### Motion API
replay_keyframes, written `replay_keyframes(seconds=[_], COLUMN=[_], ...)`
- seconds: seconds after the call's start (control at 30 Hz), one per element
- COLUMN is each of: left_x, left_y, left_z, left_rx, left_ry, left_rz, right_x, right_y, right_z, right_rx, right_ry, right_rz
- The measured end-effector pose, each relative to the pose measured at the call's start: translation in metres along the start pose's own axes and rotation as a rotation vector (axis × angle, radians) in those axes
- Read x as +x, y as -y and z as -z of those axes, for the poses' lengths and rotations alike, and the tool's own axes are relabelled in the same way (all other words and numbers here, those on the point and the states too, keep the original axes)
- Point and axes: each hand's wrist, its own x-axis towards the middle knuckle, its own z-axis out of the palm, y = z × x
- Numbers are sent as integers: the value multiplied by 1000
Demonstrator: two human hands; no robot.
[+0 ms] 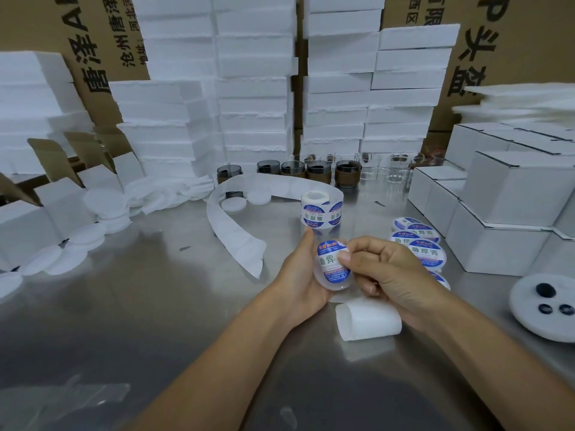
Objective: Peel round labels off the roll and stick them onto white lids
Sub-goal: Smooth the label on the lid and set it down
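Note:
My left hand [300, 275] grips a white lid [334, 283] from its left side, above the steel table. A round blue-and-white label [330, 262] lies on the lid's top. My right hand [382, 272] has its fingers curled, and its thumb presses the label's right edge. The label roll [322, 212] stands upright just beyond my hands, its spent backing strip [230, 225] trailing off to the left. Several labelled lids [418, 242] lie in a pile right of my hands.
A stack of plain white lids [368, 318] lies on its side below my right hand. White foam discs [93, 219] spread at left. White boxes [504, 219] stand at right, dark and clear glass cups [320, 171] behind the roll, and a foam disc with black parts [547, 306] at far right.

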Motion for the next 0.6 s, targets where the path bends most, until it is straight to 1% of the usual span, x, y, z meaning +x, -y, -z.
replay_keyframes(seconds=[0.13,0.37,0.6], left_x=[2,2,3], left_y=[-1,0,1], left_z=[2,3,4], left_rx=[-16,-7,16], left_ry=[-9,-5,5], left_rz=[-26,-5,4], right_x=[2,4,5], right_y=[-2,-6,-8], right_z=[1,1,-5], right_rx=[-48,-109,-122], right_ry=[-80,-227,-263], right_rz=[-31,-48,-40])
